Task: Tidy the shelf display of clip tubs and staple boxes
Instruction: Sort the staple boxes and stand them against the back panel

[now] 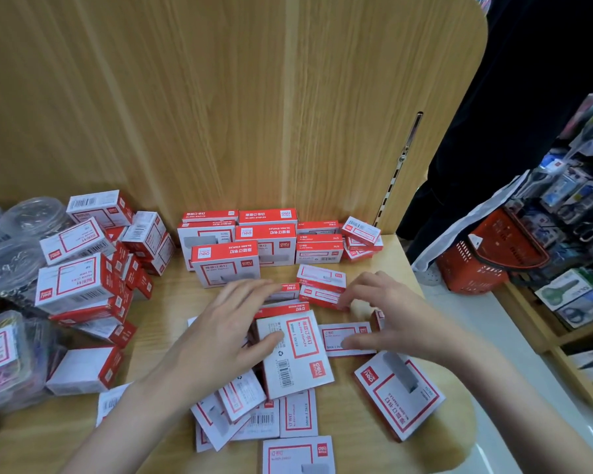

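Large staple box (293, 352) flat on the shelf (158, 336), long axis running near-to-far, left hand (220, 333) grip spread on it, right hand (387, 316) grip spread over small staple boxes (348, 338), clip tubs (11, 268) far left.

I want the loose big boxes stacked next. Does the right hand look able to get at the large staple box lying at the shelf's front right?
Probably yes. The large staple box lies face up just below the right hand, with nothing on top of it and bare shelf beside it.
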